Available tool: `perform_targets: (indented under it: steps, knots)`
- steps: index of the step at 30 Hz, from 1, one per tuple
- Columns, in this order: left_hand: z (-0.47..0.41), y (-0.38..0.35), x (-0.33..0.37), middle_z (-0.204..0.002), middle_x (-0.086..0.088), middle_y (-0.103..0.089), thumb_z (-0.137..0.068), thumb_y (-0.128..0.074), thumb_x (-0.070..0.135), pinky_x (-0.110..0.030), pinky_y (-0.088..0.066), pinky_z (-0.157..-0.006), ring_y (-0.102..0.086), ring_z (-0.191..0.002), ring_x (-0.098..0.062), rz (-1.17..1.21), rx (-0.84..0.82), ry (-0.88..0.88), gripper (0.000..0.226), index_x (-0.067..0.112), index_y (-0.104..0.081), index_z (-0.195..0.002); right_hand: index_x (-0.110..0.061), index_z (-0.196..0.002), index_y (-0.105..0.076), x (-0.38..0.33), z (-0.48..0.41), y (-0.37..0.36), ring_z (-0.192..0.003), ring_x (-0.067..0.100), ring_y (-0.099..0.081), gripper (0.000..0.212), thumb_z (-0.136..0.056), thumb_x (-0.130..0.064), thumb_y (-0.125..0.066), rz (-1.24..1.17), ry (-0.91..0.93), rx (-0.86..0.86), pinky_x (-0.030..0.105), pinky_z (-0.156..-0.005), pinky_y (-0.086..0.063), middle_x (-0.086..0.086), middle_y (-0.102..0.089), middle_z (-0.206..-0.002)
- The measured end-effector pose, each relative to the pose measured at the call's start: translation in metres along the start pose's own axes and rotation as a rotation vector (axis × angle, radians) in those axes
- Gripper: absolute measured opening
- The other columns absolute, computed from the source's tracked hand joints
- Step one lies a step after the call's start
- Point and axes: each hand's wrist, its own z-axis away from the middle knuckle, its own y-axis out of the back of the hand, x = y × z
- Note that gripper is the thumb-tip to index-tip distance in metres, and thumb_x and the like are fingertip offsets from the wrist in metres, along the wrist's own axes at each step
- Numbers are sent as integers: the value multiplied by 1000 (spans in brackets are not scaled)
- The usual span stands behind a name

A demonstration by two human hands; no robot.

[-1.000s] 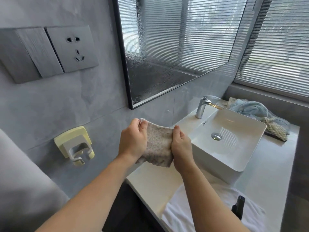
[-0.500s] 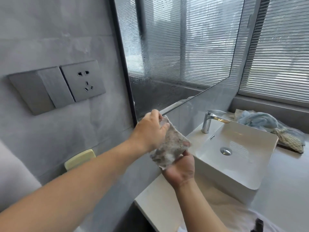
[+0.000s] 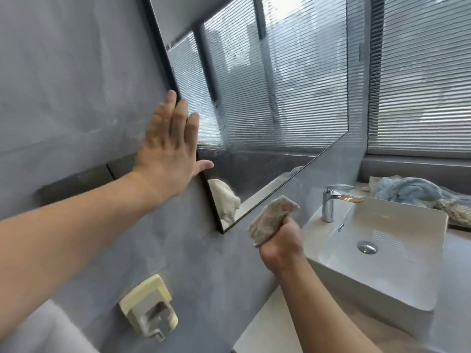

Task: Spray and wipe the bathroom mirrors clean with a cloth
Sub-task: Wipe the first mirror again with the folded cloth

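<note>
Since the earlier frame the left hand [image 3: 170,149] has let go of the cloth [image 3: 270,220] and risen to the left edge of the mirror [image 3: 280,98]. Mirror: fine droplets cover its left part, so spraying appears done; no wiped streak is evident. Left hand: grip open, fingers straight, flat at the frame. Right hand [image 3: 280,247]: grip closed round the bunched cloth, below the mirror's lower corner, clear of the glass. Wiping remains outstanding.

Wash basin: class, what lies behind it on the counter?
A crumpled blue towel and a beige mesh cloth lie behind the wash basin. The basin's back rim hides their lower edges and the counter beneath.
</note>
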Motion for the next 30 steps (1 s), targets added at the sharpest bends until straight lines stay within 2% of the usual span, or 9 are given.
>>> perform_targets:
  steps: [2, 5, 8, 10, 14, 16, 18, 22, 30]
  knots:
    - [-7, 7, -14, -162, -36, -6, -78, -60, 78, -60, -5, -126, 1, -153, -49, -18, -31, 75, 126, -10, -10, -154, -24, -93, -56, 7, -7, -14, -68, 18, -48, 35, -113, -39, -32, 293, 156, 76, 27, -54, -43, 0, -54, -75]
    - [-18, 10, -26, -161, -38, 15, -70, -45, 91, -60, -2, -125, 11, -152, -53, -175, -141, 149, 147, -15, 14, -153, -27, -117, -54, 36, -10, -25, -99, 18, -55, 24, -112, -41, -36, 620, 331, 80, 34, -87, -43, 1, -58, -110]
    - [-29, 12, -33, -158, -39, 24, -62, -38, 98, -58, 2, -125, 14, -151, -53, -272, -239, 221, 156, -17, 23, -148, -27, -110, -52, 71, -9, -41, -110, 17, -51, 16, -112, -26, -37, 767, 475, 4, 35, -99, -41, 1, -53, -118]
    - [-35, 10, -37, -157, -38, 29, -61, -42, 98, -57, 8, -122, 18, -151, -51, -263, -281, 247, 159, -16, 26, -147, -17, -123, -52, 89, -12, -46, -110, 14, -48, 18, -111, -18, -39, 821, 513, -20, 34, -106, -40, -1, -51, -124]
    - [-42, 7, -41, -158, -38, 26, -56, -47, 100, -58, 11, -121, 17, -151, -51, -264, -295, 254, 164, -16, 22, -149, -12, -161, -20, 104, -16, -47, -125, -1, -30, 55, -110, -11, -40, 920, 538, 15, -8, -96, -16, -8, -30, -147]
    - [-45, 6, -40, -159, -37, 24, -55, -49, 100, -58, 9, -122, 17, -151, -51, -264, -291, 249, 165, -15, 21, -150, -16, -164, -11, 112, -24, -47, -144, 3, -22, 61, -110, -19, -41, 935, 601, 19, -3, -108, -8, -10, -21, -158]
    - [-52, 6, -39, -159, -37, 23, -53, -49, 100, -58, 9, -122, 16, -152, -51, -262, -280, 246, 166, -15, 20, -150, -13, -165, -12, 121, -38, -46, -156, 7, -6, 64, -109, -34, -35, 996, 609, 38, 17, -125, 0, -4, -12, -170]
    - [-62, 2, -36, -157, -42, 21, -43, -45, 104, -63, 7, -121, 12, -150, -57, -251, -292, 239, 175, -20, 19, -148, -10, -161, 10, 121, -62, -40, -152, 5, 21, 64, -112, -37, -22, 1160, 521, 32, 26, -123, 20, 3, 19, -171]
    - [-65, -3, -31, -151, -51, 16, -34, -39, 107, -71, -2, -119, 5, -146, -65, -251, -330, 270, 182, -31, 15, -139, -13, -165, 1, 22, -150, -50, -159, 10, 8, 60, -114, -31, -26, 1068, 622, 175, 35, -129, 9, -3, 4, -173]
